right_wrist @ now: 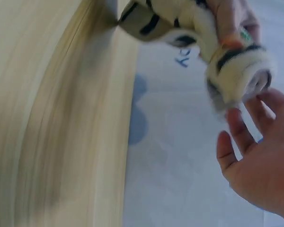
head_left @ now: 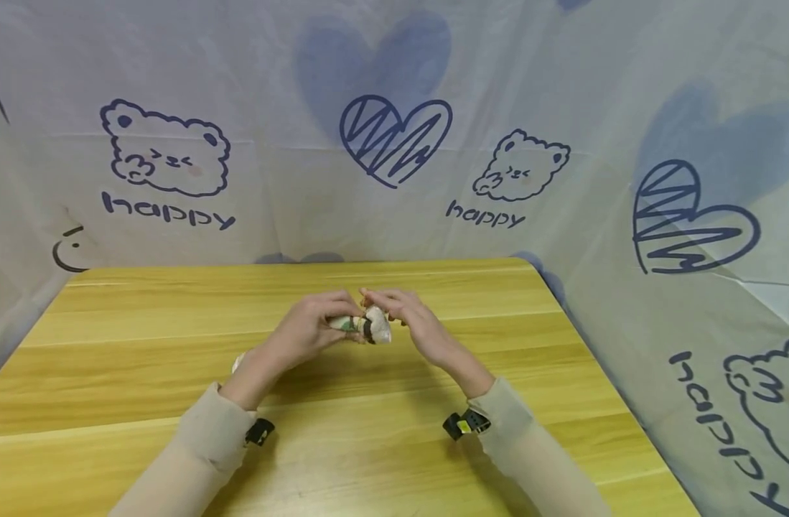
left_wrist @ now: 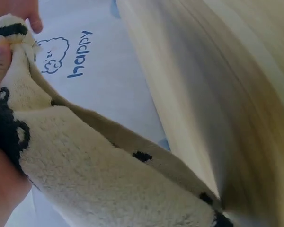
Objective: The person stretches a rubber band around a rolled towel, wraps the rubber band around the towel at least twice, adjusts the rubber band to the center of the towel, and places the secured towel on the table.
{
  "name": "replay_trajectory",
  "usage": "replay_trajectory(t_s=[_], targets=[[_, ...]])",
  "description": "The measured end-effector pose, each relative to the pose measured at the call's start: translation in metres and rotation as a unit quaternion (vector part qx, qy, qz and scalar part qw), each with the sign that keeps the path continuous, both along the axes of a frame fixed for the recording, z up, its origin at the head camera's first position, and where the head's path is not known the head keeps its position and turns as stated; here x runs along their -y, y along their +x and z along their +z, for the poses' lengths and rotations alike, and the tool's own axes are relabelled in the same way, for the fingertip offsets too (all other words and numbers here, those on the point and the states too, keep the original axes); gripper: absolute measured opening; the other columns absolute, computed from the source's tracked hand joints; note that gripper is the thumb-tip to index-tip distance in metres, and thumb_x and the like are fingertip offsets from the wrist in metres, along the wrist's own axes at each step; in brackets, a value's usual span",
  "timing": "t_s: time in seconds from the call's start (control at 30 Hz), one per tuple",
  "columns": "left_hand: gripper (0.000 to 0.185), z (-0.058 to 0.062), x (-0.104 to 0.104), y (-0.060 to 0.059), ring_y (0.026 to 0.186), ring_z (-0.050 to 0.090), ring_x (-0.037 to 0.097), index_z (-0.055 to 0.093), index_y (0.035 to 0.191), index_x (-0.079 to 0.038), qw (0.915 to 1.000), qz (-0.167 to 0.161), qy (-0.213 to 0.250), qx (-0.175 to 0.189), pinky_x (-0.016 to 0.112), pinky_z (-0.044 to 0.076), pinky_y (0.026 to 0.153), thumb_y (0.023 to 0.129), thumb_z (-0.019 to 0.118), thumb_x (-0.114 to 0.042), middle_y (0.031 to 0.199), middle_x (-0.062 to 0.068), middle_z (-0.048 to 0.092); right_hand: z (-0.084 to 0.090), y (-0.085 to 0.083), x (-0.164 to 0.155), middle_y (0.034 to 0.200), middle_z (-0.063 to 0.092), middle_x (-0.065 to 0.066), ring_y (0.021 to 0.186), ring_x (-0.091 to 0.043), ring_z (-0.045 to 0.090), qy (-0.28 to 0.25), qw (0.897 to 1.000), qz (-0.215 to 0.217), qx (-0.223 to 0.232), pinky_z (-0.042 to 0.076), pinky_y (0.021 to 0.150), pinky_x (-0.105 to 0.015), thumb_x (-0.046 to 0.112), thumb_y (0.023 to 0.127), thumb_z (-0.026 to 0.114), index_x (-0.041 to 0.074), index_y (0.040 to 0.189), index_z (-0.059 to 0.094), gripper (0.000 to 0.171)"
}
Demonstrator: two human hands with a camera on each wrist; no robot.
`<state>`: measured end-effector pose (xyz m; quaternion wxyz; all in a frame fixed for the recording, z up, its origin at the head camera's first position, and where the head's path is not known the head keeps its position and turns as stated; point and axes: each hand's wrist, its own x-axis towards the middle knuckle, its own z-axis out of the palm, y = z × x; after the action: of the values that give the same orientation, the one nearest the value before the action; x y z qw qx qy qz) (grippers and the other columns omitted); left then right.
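A person works over a wooden table (head_left: 174,373), both hands raised just above its middle. The left hand (head_left: 306,327) grips a small fuzzy cream sock (head_left: 368,327) with black markings, fingers curled round it; the left wrist view shows the fleecy fabric (left_wrist: 99,175) pinched against the thumb. The right hand (head_left: 407,312) meets it from the right side. From the head view its fingertips appear to touch the sock's end, while the right wrist view shows its fingers (right_wrist: 236,127) loosely spread just beside the rolled, black-banded cuff (right_wrist: 241,71), so a firm hold is not evident.

The sock looks bunched into a compact roll held in the air, not lying on the table. Judged from that, the rolling or folding seems largely done, with the cuff end left to finish and the bundle not yet set down. A printed sheet (head_left: 394,143) with bears and hearts hangs at the far side and the right.
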<state>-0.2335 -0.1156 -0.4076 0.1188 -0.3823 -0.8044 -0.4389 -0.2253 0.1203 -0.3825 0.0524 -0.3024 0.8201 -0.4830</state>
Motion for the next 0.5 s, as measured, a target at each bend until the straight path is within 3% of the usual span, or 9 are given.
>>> replay_trajectory(t_s=[0.13, 0.27, 0.4, 0.5], targets=[[0.027, -0.001, 0.004, 0.003, 0.107, 0.07, 0.023, 0.08, 0.109, -0.007, 0.9936, -0.005, 0.046, 0.103, 0.029, 0.059, 0.09, 0.083, 0.085, -0.006, 0.112, 0.003, 0.074, -0.004, -0.005, -0.006, 0.159, 0.048, -0.004, 0.137, -0.029, 0.045, 0.081, 0.996, 0.011, -0.03, 0.028, 0.116, -0.06, 0.037, 0.112, 0.014, 0.019, 0.159, 0.044, 0.058], [0.028, -0.001, 0.007, 0.002, 0.106, 0.068, 0.024, 0.079, 0.11, -0.002, 0.9882, 0.006, 0.092, 0.122, 0.03, 0.058, 0.092, 0.082, 0.084, -0.003, 0.114, 0.009, 0.074, -0.008, -0.009, -0.008, 0.156, 0.052, -0.004, 0.13, -0.029, 0.049, 0.14, 0.987, 0.003, -0.082, 0.034, 0.108, -0.056, 0.036, 0.112, 0.012, 0.019, 0.157, 0.047, 0.06], [0.029, 0.002, 0.007, 0.001, 0.108, 0.067, 0.018, 0.076, 0.113, 0.004, 0.9805, 0.021, 0.144, 0.132, 0.028, 0.055, 0.094, 0.085, 0.081, -0.002, 0.118, 0.016, 0.073, -0.009, -0.01, -0.007, 0.146, 0.06, -0.009, 0.125, -0.03, 0.053, 0.116, 0.989, -0.004, -0.091, 0.039, 0.106, -0.054, 0.032, 0.111, 0.015, 0.012, 0.149, 0.056, 0.059], [0.033, 0.006, 0.006, 0.003, 0.106, 0.066, 0.015, 0.074, 0.118, 0.004, 0.9684, 0.047, 0.183, 0.163, 0.025, 0.056, 0.09, 0.089, 0.079, -0.011, 0.121, 0.017, 0.072, -0.011, -0.012, -0.008, 0.138, 0.065, -0.015, 0.122, -0.032, 0.057, 0.071, 0.988, 0.013, -0.136, 0.044, 0.105, -0.052, 0.028, 0.112, 0.025, 0.002, 0.14, 0.062, 0.053]])
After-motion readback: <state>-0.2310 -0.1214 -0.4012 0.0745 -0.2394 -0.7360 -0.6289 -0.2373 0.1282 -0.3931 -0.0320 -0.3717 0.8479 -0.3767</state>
